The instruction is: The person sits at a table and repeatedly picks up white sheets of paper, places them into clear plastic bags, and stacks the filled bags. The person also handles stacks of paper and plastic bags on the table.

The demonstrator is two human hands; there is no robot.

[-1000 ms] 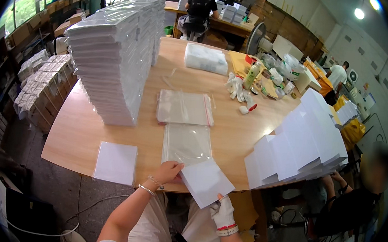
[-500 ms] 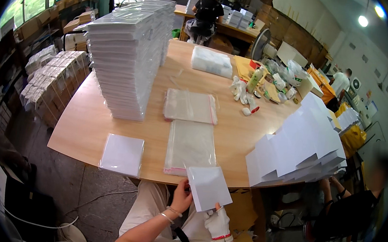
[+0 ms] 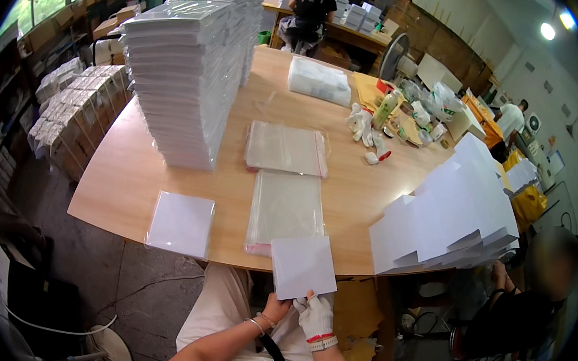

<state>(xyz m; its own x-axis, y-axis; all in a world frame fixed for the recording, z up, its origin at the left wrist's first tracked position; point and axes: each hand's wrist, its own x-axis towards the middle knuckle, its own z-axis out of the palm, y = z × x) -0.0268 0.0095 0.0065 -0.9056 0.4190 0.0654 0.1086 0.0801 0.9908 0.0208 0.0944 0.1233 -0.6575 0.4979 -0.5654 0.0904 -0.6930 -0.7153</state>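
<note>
Head view: the gloved right hand (image 3: pixel 316 315) grips a white square block (image 3: pixel 305 268) by its near edge, thumb on top, over the middle of the surface's (image 3: pixel 351 217) near edge, its far part overlapping the clear sleeves (image 3: pixel 288 208). The bare left hand (image 3: pixel 277 309) is at the block's near left corner, fingers hidden, so its grip cannot be told. A film-wrapped package (image 3: pixel 181 224) lies by the surface's near left corner, a tall wrapped stack (image 3: pixel 181 82) toward its left edge, stepped white piles (image 3: pixel 445 201) at its near right corner.
</note>
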